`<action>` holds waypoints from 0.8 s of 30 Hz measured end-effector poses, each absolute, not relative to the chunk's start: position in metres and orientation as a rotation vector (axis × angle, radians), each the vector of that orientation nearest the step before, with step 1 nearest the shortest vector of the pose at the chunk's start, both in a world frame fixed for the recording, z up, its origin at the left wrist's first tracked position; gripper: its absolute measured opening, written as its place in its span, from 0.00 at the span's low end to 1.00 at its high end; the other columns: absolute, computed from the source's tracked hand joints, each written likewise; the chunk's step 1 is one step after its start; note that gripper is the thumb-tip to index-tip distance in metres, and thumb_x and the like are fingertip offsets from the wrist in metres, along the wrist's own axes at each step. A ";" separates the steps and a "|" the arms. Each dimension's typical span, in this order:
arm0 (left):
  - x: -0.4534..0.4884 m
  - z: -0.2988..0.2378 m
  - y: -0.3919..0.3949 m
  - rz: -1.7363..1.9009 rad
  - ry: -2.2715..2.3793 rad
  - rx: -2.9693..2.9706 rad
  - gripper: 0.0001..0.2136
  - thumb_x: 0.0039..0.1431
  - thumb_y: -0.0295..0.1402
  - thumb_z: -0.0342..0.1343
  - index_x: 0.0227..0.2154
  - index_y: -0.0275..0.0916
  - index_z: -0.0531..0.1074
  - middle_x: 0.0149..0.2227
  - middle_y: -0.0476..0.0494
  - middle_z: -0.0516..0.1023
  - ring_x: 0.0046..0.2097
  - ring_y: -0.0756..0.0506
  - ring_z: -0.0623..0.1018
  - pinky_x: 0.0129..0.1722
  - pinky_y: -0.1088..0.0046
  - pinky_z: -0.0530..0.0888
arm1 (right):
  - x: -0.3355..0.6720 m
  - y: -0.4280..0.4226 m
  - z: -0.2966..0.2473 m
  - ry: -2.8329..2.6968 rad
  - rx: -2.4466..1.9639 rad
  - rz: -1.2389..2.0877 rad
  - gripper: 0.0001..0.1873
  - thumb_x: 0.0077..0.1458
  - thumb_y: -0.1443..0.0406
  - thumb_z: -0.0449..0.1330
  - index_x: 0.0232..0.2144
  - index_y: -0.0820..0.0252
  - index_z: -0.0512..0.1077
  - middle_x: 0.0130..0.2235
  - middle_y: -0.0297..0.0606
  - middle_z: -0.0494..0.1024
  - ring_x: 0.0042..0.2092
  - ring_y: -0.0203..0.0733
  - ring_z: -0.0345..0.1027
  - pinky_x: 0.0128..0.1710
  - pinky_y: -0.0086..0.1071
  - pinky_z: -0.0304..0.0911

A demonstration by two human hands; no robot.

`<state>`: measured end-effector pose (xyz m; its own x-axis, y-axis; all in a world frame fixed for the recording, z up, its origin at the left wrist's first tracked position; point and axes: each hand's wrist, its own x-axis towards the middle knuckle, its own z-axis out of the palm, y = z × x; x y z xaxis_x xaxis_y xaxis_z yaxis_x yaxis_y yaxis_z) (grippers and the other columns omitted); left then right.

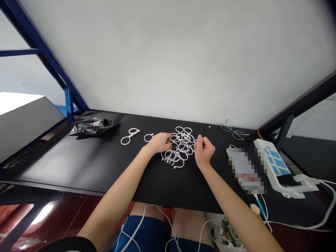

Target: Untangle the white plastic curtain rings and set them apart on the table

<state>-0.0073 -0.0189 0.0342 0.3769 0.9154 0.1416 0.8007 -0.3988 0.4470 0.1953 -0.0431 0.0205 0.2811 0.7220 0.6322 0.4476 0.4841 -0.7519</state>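
A loose pile of thin white plastic rings (183, 147), some with small clasp-like ends, lies in the middle of the black table. At the pile's left edge is my left hand (160, 141), its fingers curled and closed against the rings; what lies between the fingertips is hidden. On the pile's right side my right hand (204, 151) is closed like a fist, with a white ring (195, 141) showing at its fingers. Just left of my left hand lies a single ring (148, 138). Farther left, two rings (130, 136) lie end to end.
A crumpled black plastic bag (95, 126) sits at the back left of the table (78, 161). Eyeglasses (233, 131) rest near the wall. On the right are a phone (245, 171) with a cable and a white power strip (275, 164) with plugs. Cables hang over my lap.
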 end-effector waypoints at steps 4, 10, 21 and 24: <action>-0.006 0.037 -0.020 0.599 1.476 2.346 0.04 0.48 0.26 0.48 0.23 0.40 0.66 0.27 0.47 0.72 0.29 0.47 0.69 0.28 0.72 0.61 | 0.195 -0.044 0.022 -1.342 -1.137 0.257 0.25 0.62 0.57 0.52 0.14 0.57 0.55 0.15 0.28 0.61 0.19 0.31 0.55 0.22 0.28 0.53; -0.004 0.045 -0.024 0.688 1.456 2.344 0.09 0.51 0.24 0.43 0.23 0.40 0.66 0.23 0.48 0.69 0.26 0.48 0.67 0.25 0.72 0.57 | 0.195 -0.044 0.021 -1.363 -1.139 0.241 0.25 0.61 0.56 0.52 0.14 0.57 0.55 0.15 0.28 0.62 0.19 0.31 0.55 0.22 0.28 0.53; -0.005 0.039 -0.020 0.730 1.555 2.300 0.10 0.53 0.25 0.42 0.19 0.40 0.62 0.21 0.48 0.66 0.25 0.47 0.65 0.27 0.72 0.57 | 0.194 -0.045 0.021 -1.361 -1.121 0.253 0.25 0.61 0.58 0.52 0.14 0.57 0.56 0.15 0.28 0.62 0.19 0.31 0.55 0.23 0.29 0.53; -0.016 0.027 -0.012 0.815 1.652 2.203 0.10 0.53 0.26 0.41 0.20 0.40 0.61 0.20 0.49 0.65 0.25 0.47 0.65 0.29 0.72 0.59 | 0.193 -0.045 0.021 -1.360 -1.112 0.255 0.25 0.61 0.59 0.53 0.14 0.57 0.56 0.15 0.28 0.62 0.19 0.31 0.55 0.23 0.29 0.52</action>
<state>-0.0157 -0.0125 0.0272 0.1923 0.9423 0.2742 0.7909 -0.3142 0.5251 0.1934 -0.0449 0.0214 0.2688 0.7182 0.6418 0.4364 0.5032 -0.7459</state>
